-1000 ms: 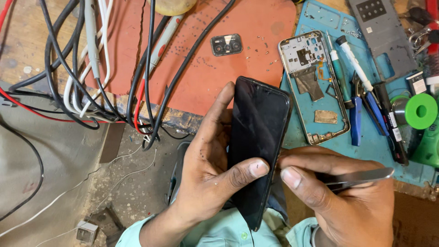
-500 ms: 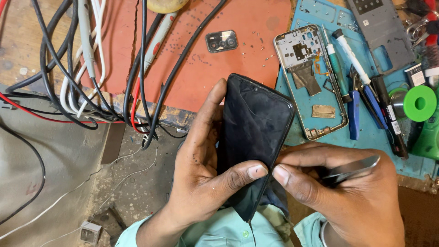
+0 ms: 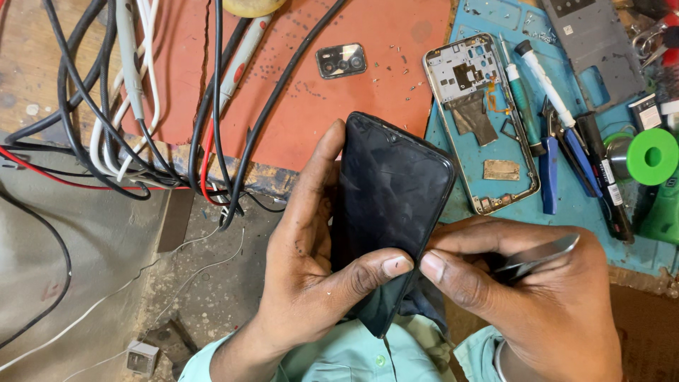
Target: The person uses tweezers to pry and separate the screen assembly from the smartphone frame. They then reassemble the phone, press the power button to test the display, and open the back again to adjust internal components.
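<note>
Currently the head view is showing two hands meeting over one dark phone (image 3: 389,205), which is being held tilted above the edge of the surface (image 3: 64,64), its glass facing up. The left hand (image 3: 311,283) is wrapping it from the left, thumb lying across the lower glass, fingers reaching up along the left edge; its grip is closing on the phone. The right hand (image 3: 530,297) is pinching a thin metal tool (image 3: 537,256) between thumb and fingers, thumb tip just beside the left thumb at the phone's lower right edge. The tool's working end is hiding behind the fingers, so whether it is touching the phone cannot be told. The phone's bottom end is dipping behind the left thumb toward a pale green shirt (image 3: 368,354).

One bare phone frame (image 3: 481,120) is lying on a blue mat (image 3: 587,205), with pens and pliers beside it, too crowded to count. One camera piece (image 3: 341,60) is resting on a red mat (image 3: 318,106). A green spool (image 3: 652,156) is sitting near the right edge. Cables (image 3: 141,106), many and tangled, are running off the top.
</note>
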